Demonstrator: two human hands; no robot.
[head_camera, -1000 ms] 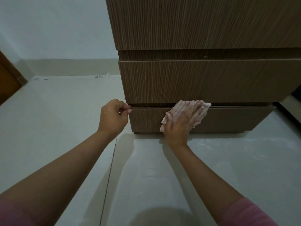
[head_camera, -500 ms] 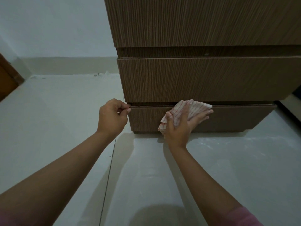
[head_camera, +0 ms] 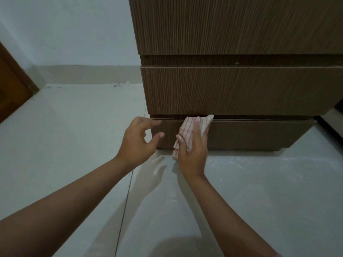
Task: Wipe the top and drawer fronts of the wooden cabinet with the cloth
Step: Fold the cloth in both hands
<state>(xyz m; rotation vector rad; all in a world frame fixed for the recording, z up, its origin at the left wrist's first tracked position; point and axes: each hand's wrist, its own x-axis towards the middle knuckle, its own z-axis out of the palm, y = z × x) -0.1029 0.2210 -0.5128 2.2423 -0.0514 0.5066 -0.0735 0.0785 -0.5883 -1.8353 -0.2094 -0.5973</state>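
The wooden cabinet [head_camera: 232, 86] fills the upper right, three drawer fronts in view; its top is out of frame. My right hand [head_camera: 193, 151] holds a white cloth with red checks [head_camera: 194, 127] against the left part of the bottom drawer front [head_camera: 250, 134], thumb curled over the cloth. My left hand [head_camera: 137, 140] hovers just left of the cabinet's lower left corner, fingers loosely spread and holding nothing.
Pale tiled floor [head_camera: 74, 145] spreads to the left and in front of the cabinet. A brown wooden door [head_camera: 11, 89] stands at the far left. A light wall [head_camera: 65, 34] with a skirting strip runs behind. A dark gap lies right of the cabinet.
My left hand has let go of the bottom drawer's left edge and opened. My right hand has slid the cloth leftwards along the bottom drawer front.
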